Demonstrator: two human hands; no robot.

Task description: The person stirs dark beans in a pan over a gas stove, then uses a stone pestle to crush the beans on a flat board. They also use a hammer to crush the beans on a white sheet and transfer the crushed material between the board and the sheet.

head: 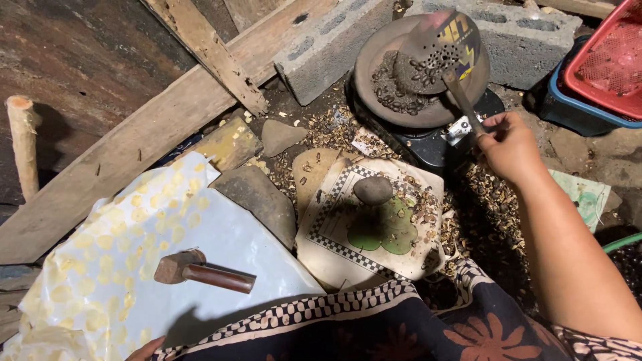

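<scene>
Lower left of my view, a hammer [200, 271] lies on a white yellow-dotted sheet [107, 267]. At centre, a dark stone [373, 190] sits on a checkered mat [334, 234]. Upper middle, concrete blocks [528, 33]; upper right, a red basket [612, 57].

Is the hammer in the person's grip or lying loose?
Lying loose: the hammer rests flat on the spotted sheet, no hand on it.

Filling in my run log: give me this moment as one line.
right hand: holds perforated scoop over pan of dark seeds | left hand: at frame edge, empty | hammer: lying on plastic sheet | stone: on board
</scene>
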